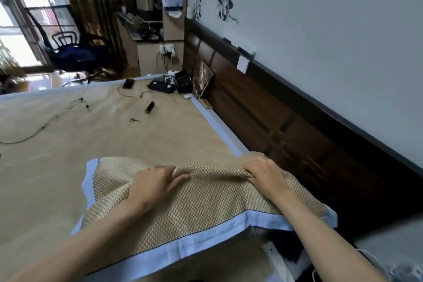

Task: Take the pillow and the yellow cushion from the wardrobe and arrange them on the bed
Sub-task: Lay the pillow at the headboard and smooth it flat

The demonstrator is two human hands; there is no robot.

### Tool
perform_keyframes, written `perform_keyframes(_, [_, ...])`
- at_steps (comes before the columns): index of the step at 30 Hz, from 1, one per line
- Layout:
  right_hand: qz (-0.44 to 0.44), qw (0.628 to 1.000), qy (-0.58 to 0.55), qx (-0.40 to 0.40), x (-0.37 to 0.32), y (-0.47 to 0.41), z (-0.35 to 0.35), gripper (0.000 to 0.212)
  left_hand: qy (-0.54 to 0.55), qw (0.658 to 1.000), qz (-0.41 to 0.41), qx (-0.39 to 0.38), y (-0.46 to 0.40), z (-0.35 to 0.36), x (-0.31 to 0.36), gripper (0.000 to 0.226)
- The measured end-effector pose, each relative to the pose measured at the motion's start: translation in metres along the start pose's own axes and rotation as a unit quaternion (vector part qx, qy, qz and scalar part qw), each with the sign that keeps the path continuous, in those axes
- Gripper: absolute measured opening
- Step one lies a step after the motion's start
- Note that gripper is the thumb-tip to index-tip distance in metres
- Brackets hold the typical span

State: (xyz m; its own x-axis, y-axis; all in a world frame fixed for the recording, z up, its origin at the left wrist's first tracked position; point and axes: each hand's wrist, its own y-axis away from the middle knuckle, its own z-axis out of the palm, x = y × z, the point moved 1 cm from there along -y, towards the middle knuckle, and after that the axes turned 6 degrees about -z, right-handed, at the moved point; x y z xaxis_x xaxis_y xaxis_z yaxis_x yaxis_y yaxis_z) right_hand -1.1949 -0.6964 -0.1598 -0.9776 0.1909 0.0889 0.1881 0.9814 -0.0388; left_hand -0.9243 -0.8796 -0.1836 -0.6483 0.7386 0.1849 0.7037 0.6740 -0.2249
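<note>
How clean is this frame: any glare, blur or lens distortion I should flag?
Head view: the window is blown out white; wide-angle bending curves the headboard and bed edge; the hands on the pillow are fairly sharp; far clutter is soft.

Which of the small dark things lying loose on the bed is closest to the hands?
The small scissors, lying flat on the mat. The black cylinder sits just beyond them, and the phone and black case lie farther off by the far edge.
</note>
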Motion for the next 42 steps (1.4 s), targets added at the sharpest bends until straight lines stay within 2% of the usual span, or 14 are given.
perform_keyframes(5, [-0.005,0.999,0.034,0.011,0.045,-0.121,0.02,0.018,0.042,0.997,-0.064,0.017,-0.092,0.048,-0.023,0.064])
perform_keyframes(9, [-0.019,0.998,0.052,-0.003,0.082,-0.231,0.057,0.018,0.07,0.986,-0.153,0.014,-0.16,0.104,-0.037,0.06])
perform_keyframes(12, [-0.017,0.999,0.042,0.014,0.102,-0.308,0.083,0.017,0.107,0.969,-0.223,0.027,-0.209,0.144,-0.044,0.059])
perform_keyframes(15, [0.045,0.997,-0.032,0.044,0.116,-0.354,0.105,0.015,0.168,0.937,-0.306,0.014,-0.249,0.187,-0.041,0.055])
perform_keyframes(17, [0.098,0.989,-0.103,0.048,0.118,-0.361,0.12,0.019,0.226,0.907,-0.353,-0.035,-0.269,0.222,-0.031,0.052])
perform_keyframes(20, [0.133,0.979,-0.154,-0.03,0.113,-0.345,0.151,0.024,0.284,0.876,-0.349,-0.172,-0.291,0.28,-0.013,0.046])
perform_keyframes(25, [0.139,0.961,-0.218,-0.097,0.103,-0.303,0.192,0.02,0.147,0.878,-0.295,-0.347,-0.292,0.344,0.008,0.047])
perform_keyframes(29, [0.172,0.921,-0.262,-0.232,0.077,-0.271,0.229,0.049,0.127,0.863,-0.241,-0.425,-0.293,0.349,0.018,0.039])
perform_keyframes(33, [0.232,0.828,-0.379,-0.341,0.031,-0.236,0.269,0.106,0.182,0.855,-0.269,-0.404,-0.295,0.341,0.022,0.039])
perform_keyframes(34, [0.241,0.816,-0.405,-0.334,0.019,-0.229,0.272,0.122,0.224,0.843,-0.294,-0.391,-0.295,0.34,0.024,0.04])
perform_keyframes(36, [0.281,0.836,-0.423,-0.207,0.002,-0.223,0.274,0.143,0.327,0.798,-0.338,-0.377,-0.296,0.342,0.03,0.047])
perform_keyframes(38, [0.323,0.857,-0.383,-0.12,-0.002,-0.223,0.277,0.14,0.418,0.751,-0.363,-0.36,-0.299,0.347,0.039,0.045])
perform_keyframes(40, [0.363,0.857,-0.338,-0.141,0.013,-0.232,0.279,0.128,0.481,0.709,-0.389,-0.34,-0.308,0.353,0.046,0.034])
perform_keyframes(42, [0.367,0.855,-0.323,-0.175,0.038,-0.243,0.284,0.119,0.554,0.635,-0.413,-0.346,-0.32,0.36,0.052,0.026])
